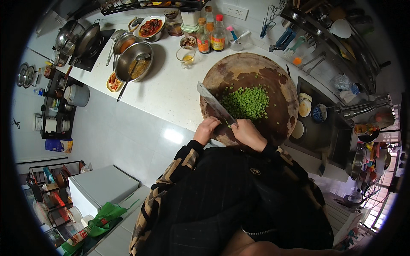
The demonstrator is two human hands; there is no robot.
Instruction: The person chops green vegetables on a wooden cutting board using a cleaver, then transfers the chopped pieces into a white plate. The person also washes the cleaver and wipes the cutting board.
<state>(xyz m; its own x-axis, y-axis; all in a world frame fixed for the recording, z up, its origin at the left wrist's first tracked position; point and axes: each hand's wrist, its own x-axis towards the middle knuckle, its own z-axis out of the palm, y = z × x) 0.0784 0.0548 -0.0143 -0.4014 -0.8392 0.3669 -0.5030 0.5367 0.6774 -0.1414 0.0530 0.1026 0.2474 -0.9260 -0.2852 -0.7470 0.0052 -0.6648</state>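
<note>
My right hand [248,132] grips the handle end of a cleaver [215,101], whose broad metal blade points away to the upper left over a round wooden chopping board [217,68]. To the right of the blade lies a pile of finely chopped green beans or a similar green vegetable [248,100], with loose bits scattered around it. My left hand [206,129] is at the near left rim of the board, fingers curled and close to the blade's lower part. Whatever may be under those fingers is hidden. A few green bits lie beside the blade near the right hand.
Left of the board, a steel bowl [145,68] holds a spoon and food. A glass cup [185,57] and sauce bottles [218,33] stand behind. A filled serving dish [157,24] is farther back. To the right, a dark sink [315,134] contains dishes.
</note>
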